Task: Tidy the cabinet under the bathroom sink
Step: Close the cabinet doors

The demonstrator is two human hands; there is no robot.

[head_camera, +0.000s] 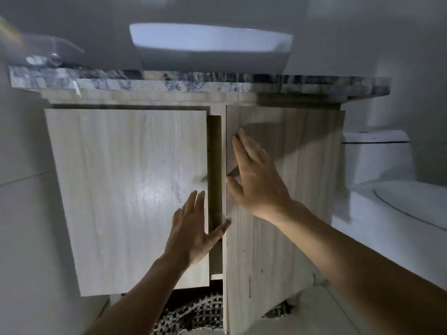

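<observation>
As seen from my head camera, the cabinet (154, 194) sits below the sink (210, 49). My left hand (193, 228) lies flat on the left door (125, 189), fingers straight and together, thumb across the dark gap (214, 170). My right hand (256, 177) spreads straight fingers against the right door (290, 213).

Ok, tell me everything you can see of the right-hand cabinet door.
The right cabinet door is a flat slab of pale wood-grain board with vertical grain and no handle in view. It looks slightly ajar, its left edge standing forward beside a dark gap to the left door. The right hand lies flat on it with fingers straight. The left hand's thumb reaches its edge. A woven mat lies below.
</observation>
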